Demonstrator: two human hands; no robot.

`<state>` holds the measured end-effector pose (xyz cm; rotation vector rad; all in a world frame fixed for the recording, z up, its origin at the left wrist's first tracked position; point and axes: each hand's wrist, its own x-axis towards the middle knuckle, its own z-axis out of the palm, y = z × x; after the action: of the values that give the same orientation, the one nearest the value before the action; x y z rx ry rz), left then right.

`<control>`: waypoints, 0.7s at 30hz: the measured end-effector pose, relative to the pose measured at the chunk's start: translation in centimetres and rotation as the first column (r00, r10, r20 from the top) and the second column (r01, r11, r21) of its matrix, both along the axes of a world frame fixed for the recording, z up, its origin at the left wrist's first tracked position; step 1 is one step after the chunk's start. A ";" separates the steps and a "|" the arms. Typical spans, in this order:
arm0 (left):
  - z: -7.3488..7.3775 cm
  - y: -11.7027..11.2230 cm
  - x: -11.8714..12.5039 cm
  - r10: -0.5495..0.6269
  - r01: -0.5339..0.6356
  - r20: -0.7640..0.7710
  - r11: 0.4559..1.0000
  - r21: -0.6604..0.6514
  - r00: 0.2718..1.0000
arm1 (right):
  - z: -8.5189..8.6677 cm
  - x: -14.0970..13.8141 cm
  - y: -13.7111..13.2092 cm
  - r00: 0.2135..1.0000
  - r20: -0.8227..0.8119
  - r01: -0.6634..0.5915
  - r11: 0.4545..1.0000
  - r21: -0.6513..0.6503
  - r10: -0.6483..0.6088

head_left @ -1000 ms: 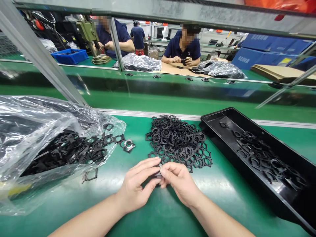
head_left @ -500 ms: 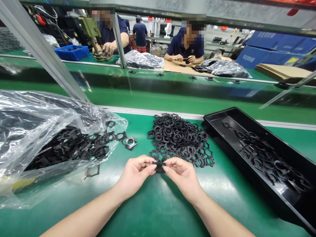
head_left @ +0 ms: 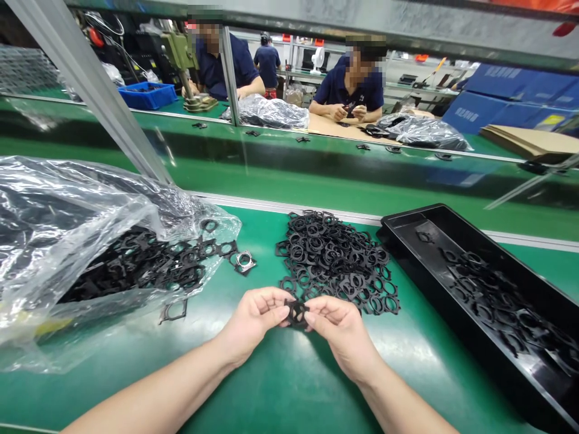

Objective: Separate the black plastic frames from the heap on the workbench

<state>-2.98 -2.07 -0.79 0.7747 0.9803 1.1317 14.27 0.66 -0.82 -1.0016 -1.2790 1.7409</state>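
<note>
Between my two hands is a small black plastic ring part (head_left: 297, 313), tilted so that its opening shows. My left hand (head_left: 260, 316) pinches its left edge between thumb and fingers. On the opposite edge, my right hand (head_left: 340, 325) grips it the same way. Just beyond my fingertips lies a heap of black ring-shaped frames (head_left: 337, 256) on the green table. To the left, a clear plastic bag (head_left: 113, 211) spills more black parts (head_left: 149, 265). A part with a silvery ring (head_left: 245, 260) rests by the bag's mouth.
A long black tray (head_left: 420, 274) holding loose black parts stands at the right. A single thin frame (head_left: 174, 311) lies near the bag. Behind a metal rail, a green conveyor belt (head_left: 271, 172) carries several small black pieces. Co-workers sit beyond it, near a blue bin (head_left: 147, 96).
The held ring part has tipped, so its face and opening now show instead of its edge. Both hands keep their pinch. The whole view has shifted slightly.
</note>
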 end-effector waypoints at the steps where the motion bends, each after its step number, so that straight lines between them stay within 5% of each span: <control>1: -0.1 0.0 0.0 -0.010 0.010 0.005 1.000 -0.003 1.000 | 0.0 0.0 0.1 1.000 0.002 -0.003 1.000 -0.002 0.003; 10: 0.7 0.1 -0.2 -0.104 0.111 -0.164 0.993 0.034 0.981 | 1.1 -0.1 -0.3 0.980 0.121 -0.166 0.983 0.079 0.156; 16: 0.7 0.0 -0.2 -0.217 0.216 -0.033 0.976 -0.019 0.976 | 1.2 0.0 -0.3 0.970 0.133 -0.218 0.971 0.094 0.205; 21: 0.7 0.1 -0.2 -0.174 0.174 0.015 0.984 -0.038 0.985 | 0.9 0.3 0.2 0.979 0.117 -0.177 0.980 0.093 0.166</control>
<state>-3.17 -1.96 -0.11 0.8051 0.9044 0.9623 14.52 0.81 0.10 -0.9621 -1.5486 1.7481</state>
